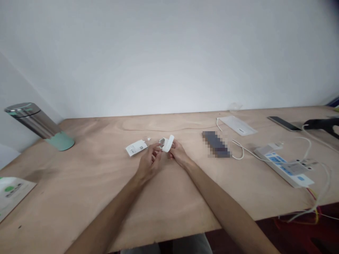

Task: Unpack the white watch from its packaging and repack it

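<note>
Above the middle of the table, both hands meet at a small white object (167,144) with a rounded part, a greyish inside and a flat slab on its right; its exact kind is too small to make out. My right hand (179,152) grips the slab side, its fingers partly hidden behind it. From the left, my left hand (150,161) has curled fingers closed at the rounded part. Just left of that hand lies a white printed packet (136,148) with a dark code square. Behind it is a tiny white piece (148,138).
A steel and mint-green tumbler (42,125) stands at left, above a printed bag (13,194). To the right lie a pixelated dark phone-like item (216,144), a clear sleeve (238,125), another phone (284,123) and a power strip (283,165) with trailing cables. A wall borders the table's back.
</note>
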The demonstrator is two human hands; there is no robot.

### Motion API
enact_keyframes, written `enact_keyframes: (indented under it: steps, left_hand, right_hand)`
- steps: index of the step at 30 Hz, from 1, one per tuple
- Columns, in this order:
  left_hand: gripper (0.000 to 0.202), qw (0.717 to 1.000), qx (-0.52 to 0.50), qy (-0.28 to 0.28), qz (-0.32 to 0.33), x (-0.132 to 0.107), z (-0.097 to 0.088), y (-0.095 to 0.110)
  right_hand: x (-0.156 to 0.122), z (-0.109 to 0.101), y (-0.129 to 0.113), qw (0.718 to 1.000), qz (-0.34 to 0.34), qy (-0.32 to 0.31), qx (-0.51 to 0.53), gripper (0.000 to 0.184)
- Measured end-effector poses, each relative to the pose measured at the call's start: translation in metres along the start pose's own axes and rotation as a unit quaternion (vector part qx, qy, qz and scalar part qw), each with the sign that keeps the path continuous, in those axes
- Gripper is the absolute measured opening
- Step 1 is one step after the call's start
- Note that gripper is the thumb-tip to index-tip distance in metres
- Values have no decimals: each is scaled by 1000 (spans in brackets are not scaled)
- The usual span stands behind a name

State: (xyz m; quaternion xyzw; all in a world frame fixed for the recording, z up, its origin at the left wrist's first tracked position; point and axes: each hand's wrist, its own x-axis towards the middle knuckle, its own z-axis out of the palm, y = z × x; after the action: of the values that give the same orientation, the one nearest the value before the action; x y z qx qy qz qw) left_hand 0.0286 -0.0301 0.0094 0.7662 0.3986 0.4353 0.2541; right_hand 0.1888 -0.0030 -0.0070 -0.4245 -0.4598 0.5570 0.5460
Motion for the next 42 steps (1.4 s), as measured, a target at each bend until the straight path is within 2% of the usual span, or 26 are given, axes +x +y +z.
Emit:
enact_keyframes:
  steps: [3, 9, 12, 25, 32, 42]
  left_hand:
    - [40, 998, -37, 24, -43, 3, 2, 1]
    - [55, 997, -28, 36, -57, 4, 1, -2]
    - [57, 997, -23, 26, -70, 5, 1, -4]
    - [51, 998, -7, 3, -66, 5, 0, -6]
    - [49, 996, -3, -5, -85, 8, 0, -3]
    - [52, 997, -29, -7, -72, 5, 0, -2]
  right_hand:
    - [-1, 0, -2, 1000, 6, -18, -3, 29]
    - [-4, 0, -8, 998, 12, -67, -18, 30]
    - [-3, -1, -8, 997, 9, -79, -7, 33]
    - [1, -4, 3, 999, 11, -52, 0, 34]
    - [2, -3, 2, 998, 2, -62, 1, 33]
    - [0, -4, 2, 999, -6, -50, 12, 33]
